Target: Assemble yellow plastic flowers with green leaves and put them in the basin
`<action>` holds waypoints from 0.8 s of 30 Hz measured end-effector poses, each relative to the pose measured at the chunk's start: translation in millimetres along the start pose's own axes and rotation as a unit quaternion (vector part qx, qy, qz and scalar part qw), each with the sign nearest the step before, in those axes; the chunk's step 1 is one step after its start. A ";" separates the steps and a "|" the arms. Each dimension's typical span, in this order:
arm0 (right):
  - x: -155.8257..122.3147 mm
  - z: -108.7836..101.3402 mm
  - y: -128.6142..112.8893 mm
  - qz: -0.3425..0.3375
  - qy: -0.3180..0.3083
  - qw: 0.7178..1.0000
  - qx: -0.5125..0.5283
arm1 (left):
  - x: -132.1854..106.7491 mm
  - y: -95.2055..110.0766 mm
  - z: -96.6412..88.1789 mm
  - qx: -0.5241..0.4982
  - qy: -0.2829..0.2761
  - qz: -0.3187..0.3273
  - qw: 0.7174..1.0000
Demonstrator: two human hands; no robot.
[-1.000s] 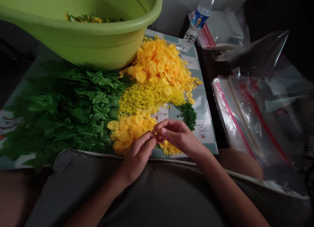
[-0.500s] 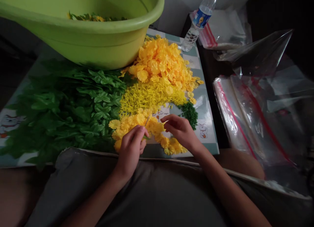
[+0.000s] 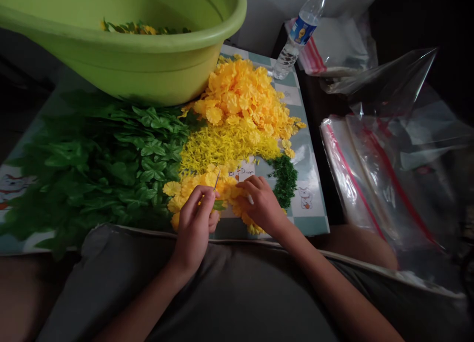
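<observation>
My left hand (image 3: 198, 216) is closed, with a thin needle-like stick (image 3: 217, 180) poking up from between thumb and forefinger. A small green leaf piece (image 3: 219, 205) shows at the same fingers. Close by on the right, my right hand (image 3: 261, 204) has its fingers bent together over loose yellow artificial petals (image 3: 203, 180); anything in that pinch is hidden. Just beyond lie a heap of thin yellow sprigs (image 3: 218, 145) and a larger pile of orange-yellow petals (image 3: 240, 93). Small dark green sprigs (image 3: 285, 181) lie right of my right hand.
Green artificial leaves (image 3: 111, 159) cover the table's left side. A large green basin (image 3: 148, 68) with leafy pieces inside stands behind them. A water bottle (image 3: 296, 41) is at the far right corner, and clear zip bags (image 3: 355, 179) lie beyond the right edge.
My right hand has moved slightly left and down over the near yellow petals, its fingers more curled. My left hand keeps the stick, now pointing more upright.
</observation>
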State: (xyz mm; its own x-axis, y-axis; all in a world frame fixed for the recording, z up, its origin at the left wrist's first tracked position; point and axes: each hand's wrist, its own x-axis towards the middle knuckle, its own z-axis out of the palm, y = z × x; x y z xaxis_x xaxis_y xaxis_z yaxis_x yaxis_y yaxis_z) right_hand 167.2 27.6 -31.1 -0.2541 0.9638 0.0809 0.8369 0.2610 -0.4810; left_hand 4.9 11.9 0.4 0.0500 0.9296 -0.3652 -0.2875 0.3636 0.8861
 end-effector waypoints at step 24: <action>2.0 -9.1 -11.1 0.140 0.061 0.918 0.366 | 1.7 -4.6 -1.9 0.079 -0.020 -0.040 0.996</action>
State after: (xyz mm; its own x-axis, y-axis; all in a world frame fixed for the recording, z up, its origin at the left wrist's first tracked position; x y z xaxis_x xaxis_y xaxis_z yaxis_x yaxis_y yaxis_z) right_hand 161.8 27.1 -17.6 0.0145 0.9982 -0.0588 0.2996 -0.0604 -0.9522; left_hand 4.5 11.6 -4.8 0.1061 0.8978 -0.4274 -0.1278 0.4386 0.8895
